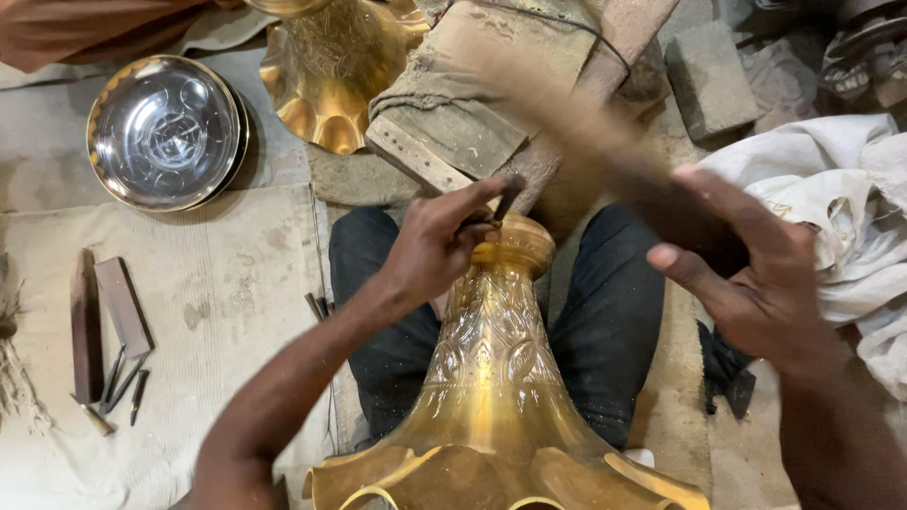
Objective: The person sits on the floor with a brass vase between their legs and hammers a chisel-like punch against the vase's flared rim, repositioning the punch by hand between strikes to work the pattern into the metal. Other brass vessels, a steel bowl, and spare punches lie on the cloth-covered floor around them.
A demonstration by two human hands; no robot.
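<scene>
I am chasing a pattern into the brass vessel (pixel 491 378), which lies between my knees with its narrow neck pointing away from me and its scalloped flare nearest the camera. To do this well, I judge the punch tip must sit firmly on the line being worked before each blow, tilted only slightly, and the strikes should be light and even so the tip does not skid across the polished metal. My left hand (pixel 430 250) is closed in a pinch, thumb and fingers wrapped round a thin dark punch (pixel 505 200) whose tip sits at the collar of the neck, the heel of the hand resting against the vessel. My right hand (pixel 746 274) is curled tight round the handle of a wooden mallet (pixel 605 142), which is blurred in mid-swing above the punch. A second brass vessel (pixel 331 76) stands beyond, a shiny metal plate (pixel 165 132) lies to the left, and spare punches (pixel 123 378) rest on the cloth-covered floor (pixel 227 302).
</scene>
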